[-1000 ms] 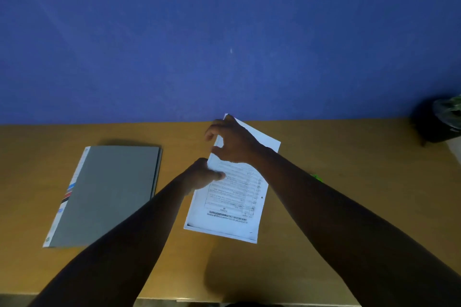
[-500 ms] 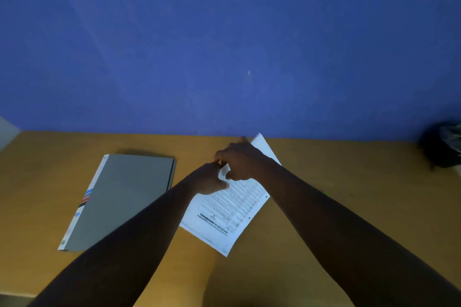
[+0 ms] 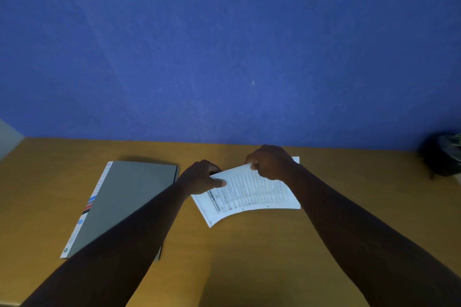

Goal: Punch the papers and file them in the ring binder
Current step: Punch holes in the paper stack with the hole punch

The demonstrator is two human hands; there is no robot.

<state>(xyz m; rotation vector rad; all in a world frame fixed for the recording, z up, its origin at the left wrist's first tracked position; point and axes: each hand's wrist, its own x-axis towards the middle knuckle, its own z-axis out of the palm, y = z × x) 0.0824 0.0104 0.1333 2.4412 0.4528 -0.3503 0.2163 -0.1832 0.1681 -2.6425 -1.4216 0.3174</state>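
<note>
Bare table [image 3: 249, 257] lies open at six o'clock of the papers [image 3: 249, 194]. The closed binder [image 3: 124, 202] blocks nine o'clock; a dark object [image 3: 439, 157] sits far off at three o'clock

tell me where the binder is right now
In the head view the binder lies shut on the desk at the left, beside the papers and partly under the left forearm.
</note>
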